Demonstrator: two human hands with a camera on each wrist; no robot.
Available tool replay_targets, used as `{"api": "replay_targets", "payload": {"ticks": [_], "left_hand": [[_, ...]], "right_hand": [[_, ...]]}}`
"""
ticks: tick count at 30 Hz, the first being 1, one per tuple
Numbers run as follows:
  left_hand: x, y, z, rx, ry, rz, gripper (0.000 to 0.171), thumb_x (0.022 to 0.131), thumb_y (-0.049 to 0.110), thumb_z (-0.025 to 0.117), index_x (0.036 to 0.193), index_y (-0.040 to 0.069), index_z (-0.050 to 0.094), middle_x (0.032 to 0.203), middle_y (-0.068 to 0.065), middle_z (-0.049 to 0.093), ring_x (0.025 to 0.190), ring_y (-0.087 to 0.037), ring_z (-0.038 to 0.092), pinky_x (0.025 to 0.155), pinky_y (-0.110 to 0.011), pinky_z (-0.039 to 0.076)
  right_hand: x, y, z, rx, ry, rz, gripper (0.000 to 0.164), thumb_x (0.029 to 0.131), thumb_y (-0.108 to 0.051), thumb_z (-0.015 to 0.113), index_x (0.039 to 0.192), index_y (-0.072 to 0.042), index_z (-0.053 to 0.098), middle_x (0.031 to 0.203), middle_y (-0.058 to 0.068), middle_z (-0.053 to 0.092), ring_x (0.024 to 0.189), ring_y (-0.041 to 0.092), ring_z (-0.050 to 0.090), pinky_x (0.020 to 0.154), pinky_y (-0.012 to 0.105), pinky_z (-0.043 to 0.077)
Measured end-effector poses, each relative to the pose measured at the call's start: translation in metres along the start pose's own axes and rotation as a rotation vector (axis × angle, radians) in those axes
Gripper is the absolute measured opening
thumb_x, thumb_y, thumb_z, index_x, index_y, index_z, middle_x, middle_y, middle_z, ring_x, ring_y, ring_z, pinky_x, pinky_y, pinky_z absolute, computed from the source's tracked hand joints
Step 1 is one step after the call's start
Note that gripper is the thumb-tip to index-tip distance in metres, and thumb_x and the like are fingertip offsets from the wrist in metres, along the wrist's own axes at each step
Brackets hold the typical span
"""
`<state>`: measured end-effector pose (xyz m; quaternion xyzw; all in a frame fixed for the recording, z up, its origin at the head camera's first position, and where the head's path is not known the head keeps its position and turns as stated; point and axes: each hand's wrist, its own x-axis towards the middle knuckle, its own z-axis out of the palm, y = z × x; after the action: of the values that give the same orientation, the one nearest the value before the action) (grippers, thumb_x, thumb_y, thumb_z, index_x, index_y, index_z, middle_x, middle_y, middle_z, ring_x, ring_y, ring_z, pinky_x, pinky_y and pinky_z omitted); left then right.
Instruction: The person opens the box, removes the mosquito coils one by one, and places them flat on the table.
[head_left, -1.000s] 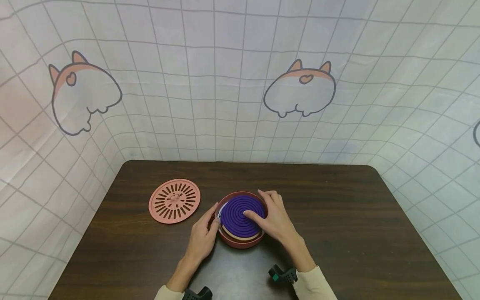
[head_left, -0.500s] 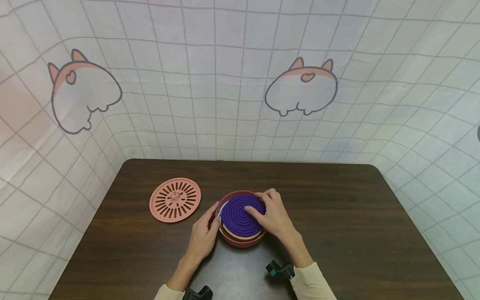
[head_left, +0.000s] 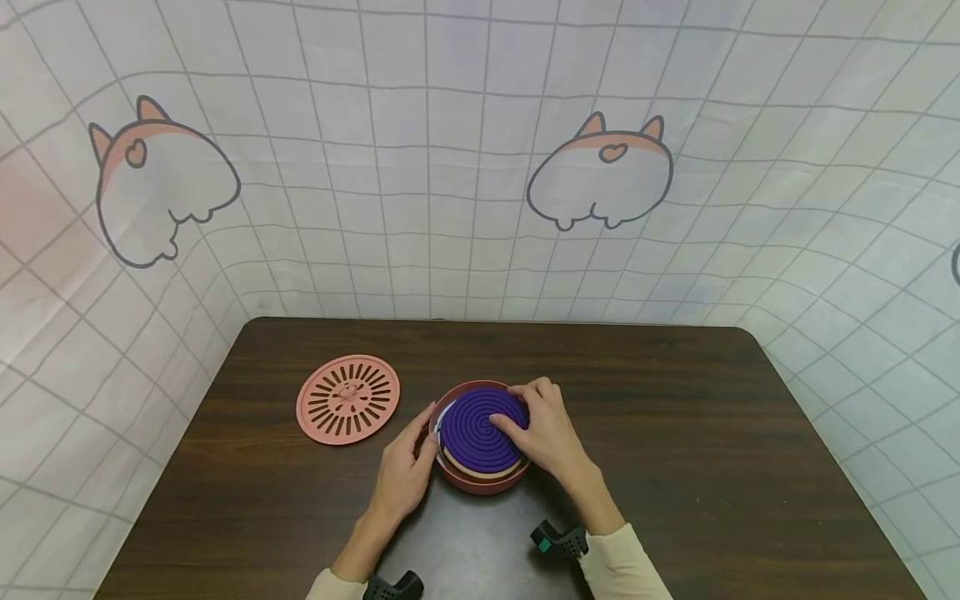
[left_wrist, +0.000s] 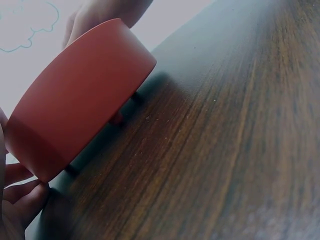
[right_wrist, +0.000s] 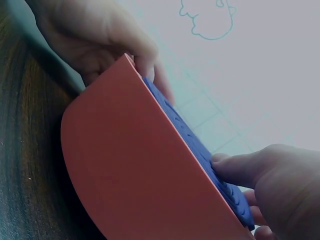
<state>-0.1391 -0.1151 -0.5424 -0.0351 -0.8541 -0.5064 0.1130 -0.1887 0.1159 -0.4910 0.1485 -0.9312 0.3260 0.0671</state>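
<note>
A round red mosquito coil holder [head_left: 483,487] stands on the table between my hands. At its mouth lies a purple spiral mosquito coil [head_left: 480,442], with a tan layer showing under its near edge. My left hand [head_left: 405,471] grips the holder's left side, thumb at the rim and fingers around the outer wall. With the thumb on top of the coil and the fingers over its far right edge, my right hand [head_left: 551,433] pinches it. The right wrist view shows the coil [right_wrist: 200,152] slightly above the rim near that thumb. Small feet show under the holder [left_wrist: 82,90].
A pink slotted lid [head_left: 348,400] lies flat on the dark wooden table [head_left: 675,433], left of the holder. Behind and beside the table hangs a white gridded curtain [head_left: 420,183] with cartoon animal prints.
My right fingers have drawn in from the holder's far right rim onto the coil's edge. The coil has shifted slightly. My left hand keeps its place on the holder.
</note>
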Motion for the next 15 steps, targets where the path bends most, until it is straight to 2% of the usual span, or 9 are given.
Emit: {"api": "replay_targets", "payload": {"ticks": [10, 15], "left_hand": [[-0.0002, 0.0003, 0.0002, 0.003, 0.004, -0.001, 0.045, 0.102, 0.019, 0.054, 0.147, 0.019, 0.053, 0.147, -0.001, 0.057, 0.135, -0.019, 0.054, 0.11, -0.044, 0.045], [-0.0003, 0.0004, 0.0, 0.001, 0.007, 0.007, 0.045, 0.101, 0.018, 0.054, 0.147, 0.019, 0.054, 0.146, -0.001, 0.057, 0.135, -0.02, 0.054, 0.11, -0.044, 0.045]], "right_hand": [[-0.0012, -0.0026, 0.0003, 0.035, 0.002, 0.003, 0.05, 0.087, -0.036, 0.077, 0.126, -0.007, 0.062, 0.12, 0.01, 0.059, 0.111, 0.025, 0.046, 0.092, 0.043, 0.048], [-0.0006, -0.0035, -0.0005, 0.031, 0.009, 0.011, 0.05, 0.086, -0.035, 0.078, 0.125, -0.008, 0.063, 0.118, 0.01, 0.063, 0.107, 0.025, 0.048, 0.092, 0.043, 0.045]]}}
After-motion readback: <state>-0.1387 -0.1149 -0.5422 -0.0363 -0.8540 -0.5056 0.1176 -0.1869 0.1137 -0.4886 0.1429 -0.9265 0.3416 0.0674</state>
